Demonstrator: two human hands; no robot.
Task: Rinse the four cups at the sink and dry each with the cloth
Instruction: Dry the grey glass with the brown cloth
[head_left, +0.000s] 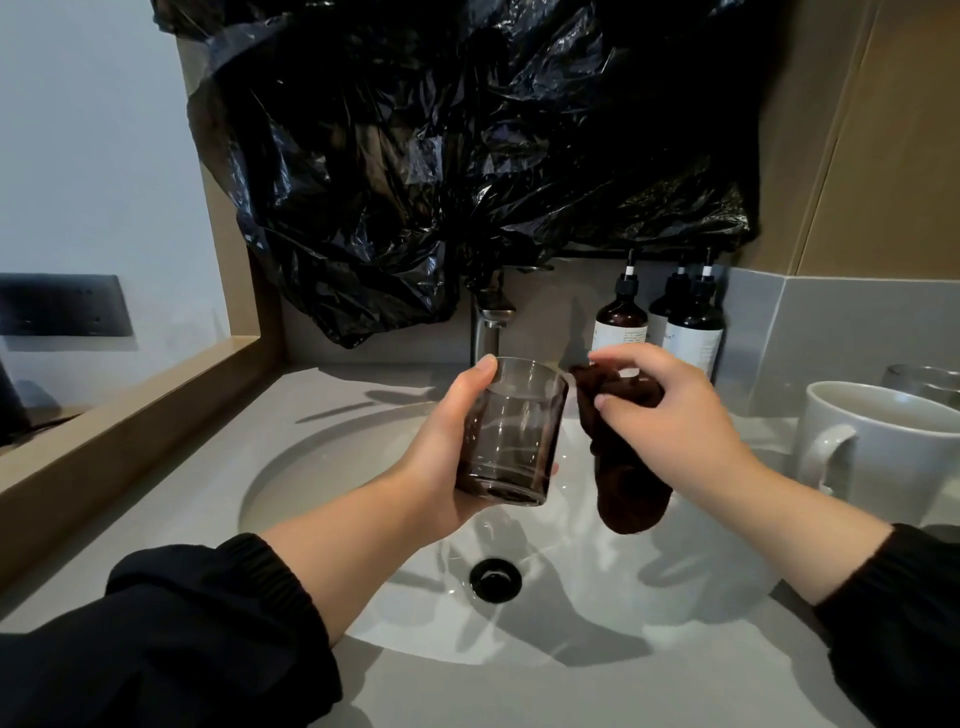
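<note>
Over the white sink (322, 467), my left hand (441, 457) grips a smoky clear glass cup (511, 431), thumb at its rim and the cup tilted slightly. Right beside it, my right hand (670, 410) holds a dark brown cloth (626, 483) that hangs down over the basin, close to the glass but apart from it. A white mug (883, 447) with a handle stands on the counter at the right. Behind the mug, another glass (922, 379) shows only in part.
The faucet (488, 322) rises behind the glass. Three dark pump bottles (621, 322) stand at the back right. Black plastic sheeting (467, 145) covers the wall above. The drain (495, 579) lies in the wet basin. A wooden ledge (130, 405) borders the left.
</note>
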